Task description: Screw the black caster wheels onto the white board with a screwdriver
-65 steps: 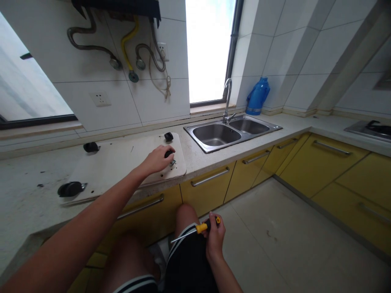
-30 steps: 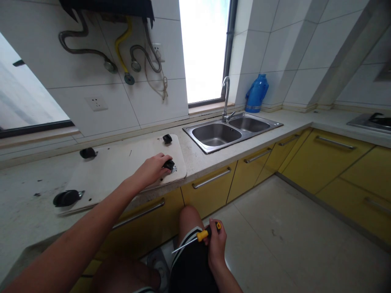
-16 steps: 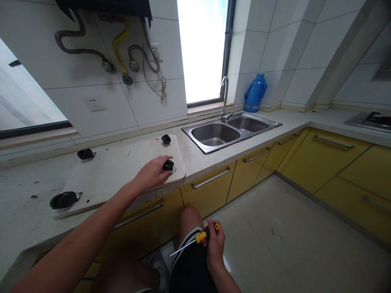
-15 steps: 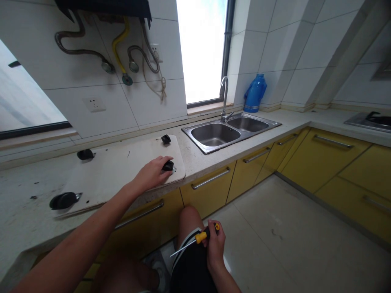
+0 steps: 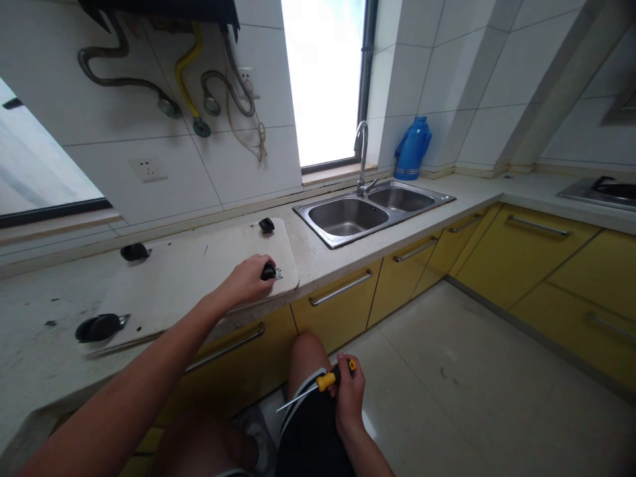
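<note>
My left hand [image 5: 251, 277] is closed around a black caster wheel [image 5: 268, 271] at the front right corner of a pale, round-cornered board [image 5: 183, 275]. Part of that wheel is hidden by my fingers, while its small metal bracket shows on the right. Three other black casters sit near the board's remaining corners: back right [image 5: 267, 226], back left [image 5: 134, 252] and front left [image 5: 101, 327]. Over my thigh, my right hand [image 5: 350, 394] grips a yellow and black screwdriver [image 5: 326, 381]; its thin shaft points down to the left.
The board lies on a light countertop [image 5: 318, 265] above yellow drawers [image 5: 340, 308]. To its right are a double steel sink [image 5: 348, 218] with a faucet [image 5: 363, 156] and a blue thermos [image 5: 413, 149]. Hoses [image 5: 189, 73] hang on the tiled wall.
My left hand has shifted on the caster, its fingers now wrapped closer around it, and more of the bracket shows. The right hand with the screwdriver is nearly still. The view has shifted slightly.
</note>
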### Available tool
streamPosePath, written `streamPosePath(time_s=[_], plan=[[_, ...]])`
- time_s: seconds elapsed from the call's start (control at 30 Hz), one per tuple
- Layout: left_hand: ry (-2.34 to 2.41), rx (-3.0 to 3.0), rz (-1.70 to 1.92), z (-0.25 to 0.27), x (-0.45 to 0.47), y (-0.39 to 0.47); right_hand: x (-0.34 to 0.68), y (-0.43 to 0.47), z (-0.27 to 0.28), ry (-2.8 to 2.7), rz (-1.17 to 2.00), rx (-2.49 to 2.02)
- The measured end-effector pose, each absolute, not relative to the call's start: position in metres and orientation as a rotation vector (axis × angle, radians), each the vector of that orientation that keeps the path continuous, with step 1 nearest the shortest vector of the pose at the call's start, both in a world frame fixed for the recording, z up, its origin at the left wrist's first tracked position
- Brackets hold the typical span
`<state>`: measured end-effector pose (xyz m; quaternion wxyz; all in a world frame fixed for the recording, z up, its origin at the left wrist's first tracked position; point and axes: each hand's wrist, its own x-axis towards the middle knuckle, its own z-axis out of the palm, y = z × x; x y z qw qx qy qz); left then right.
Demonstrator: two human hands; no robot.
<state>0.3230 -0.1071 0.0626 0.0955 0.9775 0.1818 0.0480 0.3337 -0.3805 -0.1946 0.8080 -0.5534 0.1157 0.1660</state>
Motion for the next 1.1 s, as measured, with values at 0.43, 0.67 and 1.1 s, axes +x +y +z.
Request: streamPosePath(time_s=[0.43, 0.67, 1.1], plan=[[0.438, 2.842, 0.114, 0.068, 0.330, -0.098, 0.345, -0.387, -0.153, 0.123, 0.140, -1.218], [0.435, 2.791, 0.149, 0.064, 0.331, -0.093, 0.430, -0.385, -0.012, -0.274, -0.548, -1.164], [0.433, 2.695, 0.174, 0.059, 0.336, -0.085, 0.462, -0.269, 0.063, -1.128, -0.673, -1.410]])
